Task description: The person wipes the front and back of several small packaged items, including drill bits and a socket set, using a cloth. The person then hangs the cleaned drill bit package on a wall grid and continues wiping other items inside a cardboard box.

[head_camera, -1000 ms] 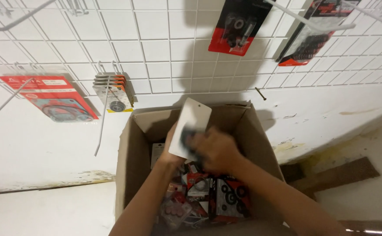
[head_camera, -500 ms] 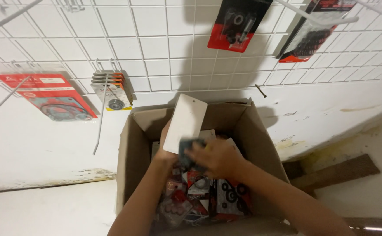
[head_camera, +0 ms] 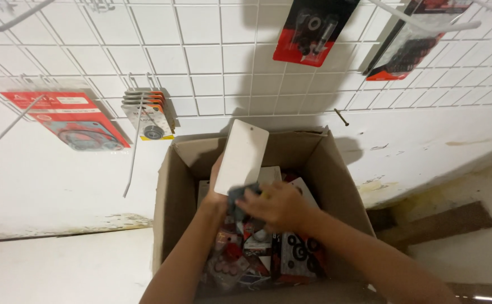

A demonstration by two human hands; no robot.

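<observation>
Many carded packs point(head_camera: 268, 253) (parts, seemingly) in cardboard box point(head_camera: 170, 186)

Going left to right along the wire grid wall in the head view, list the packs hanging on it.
Flat red pack → small stack of carded packs with a round part → black and red pack → tilted dark pack with a red end.

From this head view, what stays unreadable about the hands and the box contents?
- White card: printed face turned away.
- Left hand: mostly behind the card; grip unclear.
- Right hand: its fingers cover a blurred grey thing.
- Cardboard box: lower packets hidden by both forearms and the bottom edge.
</observation>
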